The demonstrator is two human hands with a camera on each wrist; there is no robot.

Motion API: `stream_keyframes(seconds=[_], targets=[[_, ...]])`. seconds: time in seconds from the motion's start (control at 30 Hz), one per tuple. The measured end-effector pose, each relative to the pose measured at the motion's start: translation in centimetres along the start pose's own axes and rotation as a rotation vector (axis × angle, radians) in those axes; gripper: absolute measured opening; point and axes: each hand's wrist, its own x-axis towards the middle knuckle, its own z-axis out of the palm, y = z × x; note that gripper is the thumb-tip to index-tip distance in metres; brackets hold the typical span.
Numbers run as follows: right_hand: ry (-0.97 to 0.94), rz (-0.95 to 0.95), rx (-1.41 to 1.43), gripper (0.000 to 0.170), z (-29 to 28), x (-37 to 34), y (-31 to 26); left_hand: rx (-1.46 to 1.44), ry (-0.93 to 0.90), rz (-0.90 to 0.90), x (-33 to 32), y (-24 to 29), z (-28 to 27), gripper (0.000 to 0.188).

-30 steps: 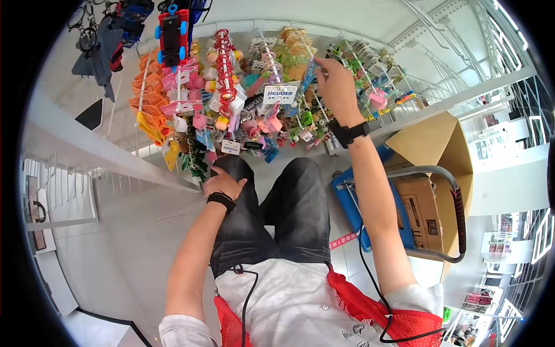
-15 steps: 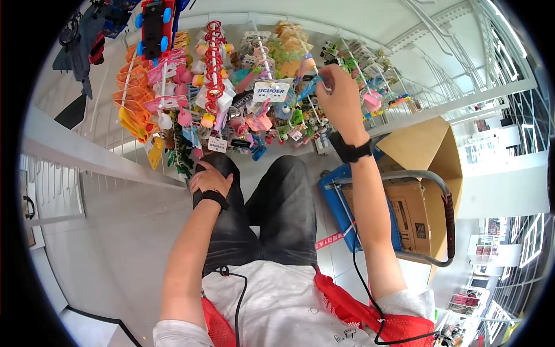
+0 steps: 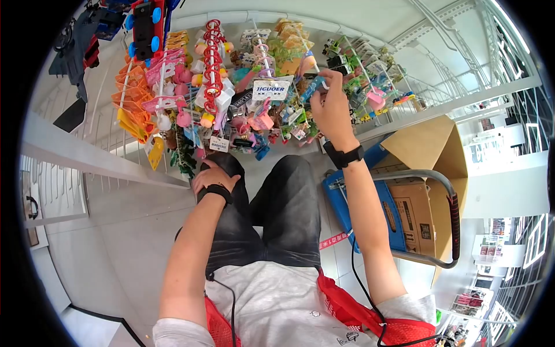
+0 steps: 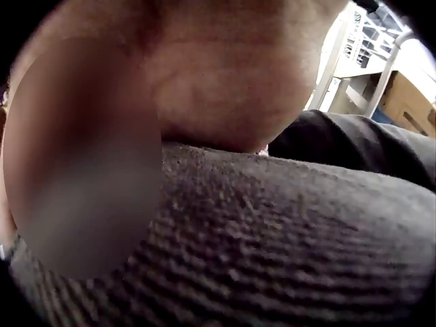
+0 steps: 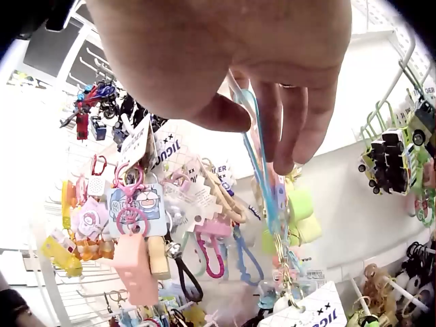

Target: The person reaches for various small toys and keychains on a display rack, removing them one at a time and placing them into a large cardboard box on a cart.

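My right hand (image 3: 334, 110) is raised at the front of the rack, beside the end of a white hook. Its thumb and fingers pinch a light-blue keychain strap (image 5: 255, 146), with metal clasps (image 5: 281, 255) and a white printed tag (image 5: 310, 310) below. In the head view the blue piece (image 3: 313, 88) shows left of the fingertips. A pink block-shaped keychain (image 5: 135, 269) hangs left of this hand in the right wrist view. My left hand (image 3: 215, 178) rests over the knee of the dark trousers (image 4: 272, 218), its fingers relaxed.
Rows of keychains hang on white hooks, with orange packs (image 3: 133, 87) at left and a red coiled cord (image 3: 214, 63) nearby. A toy car (image 3: 145, 29) hangs at upper left. On the right stands a blue trolley (image 3: 386, 211) with cardboard boxes (image 3: 416, 214).
My right hand has drawn back along the hook, towards me, with the blue strap. The left hand stays on the knee. The head view has shifted slightly.
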Motion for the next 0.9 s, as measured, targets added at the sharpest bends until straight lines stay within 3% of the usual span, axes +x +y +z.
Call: stream_keyframes(seconds=[0.13, 0.2, 0.23, 0.27, 0.33, 0.57, 0.9], targets=[[0.031, -0.107, -0.027, 0.035, -0.8, 0.5, -0.2, 0.201, 0.09, -0.045, -0.8, 1.0, -0.2, 0.144], [0.127, -0.343, -0.131, 0.027, -1.8, 1.8, -0.2, 0.19, 0.078, -0.051, -0.2, 0.4, -0.2, 0.144], [0.067, -0.174, -0.059, 0.026, -2.1, 2.5, -0.2, 0.181, 0.067, -0.059, 0.1, 0.2, 0.0, 0.144], [0.068, -0.173, -0.058, 0.026, -2.1, 3.1, -0.2, 0.183, 0.068, -0.059, 0.3, 0.1, 0.2, 0.144], [0.009, 0.046, 0.112, 0.031, -1.8, 4.2, -0.5, 0.145, 0.059, -0.024, 0.2, 0.0, 0.1, 0.144], [-0.039, -0.226, -0.025, 0.04, -0.5, 4.5, 1.2, 0.205, 0.077, -0.067, 0.5, 1.1, 0.7, 0.143], [0.005, -0.223, -0.032, 0.036, 0.0, 4.0, 1.7, 0.22, 0.076, -0.018, 0.4, 0.3, 0.5, 0.139]])
